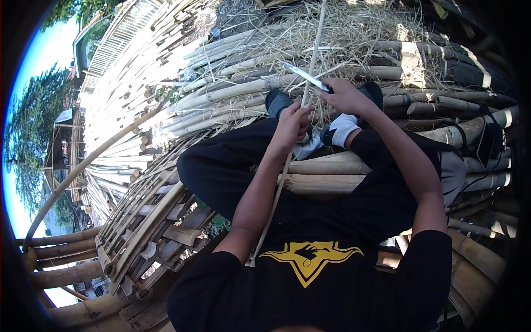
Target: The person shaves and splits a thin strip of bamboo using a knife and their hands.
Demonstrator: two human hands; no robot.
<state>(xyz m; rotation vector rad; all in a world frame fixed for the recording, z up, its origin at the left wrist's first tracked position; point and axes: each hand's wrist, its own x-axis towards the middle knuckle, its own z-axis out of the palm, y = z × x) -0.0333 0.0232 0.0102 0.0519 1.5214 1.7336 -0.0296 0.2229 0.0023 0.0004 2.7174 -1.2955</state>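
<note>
A long thin bamboo strip (282, 180) runs from the top of the view down past my left forearm, its near end lying against my dark shirt. My left hand (293, 123) is closed round this strip at about its middle. Just beyond, my right hand (345, 97) grips a knife (304, 75) by its dark handle. The bright blade points to the far left and crosses the strip; whether its edge touches the strip I cannot tell. Both hands are above my crossed legs, close to my feet.
I sit on bamboo poles (326, 182). Pale shavings (354, 33) lie heaped beyond my feet. More cut poles (232, 99) spread to the far left, with split bamboo pieces (182, 235) near my left side. A curved pole (94, 155) arches at the left.
</note>
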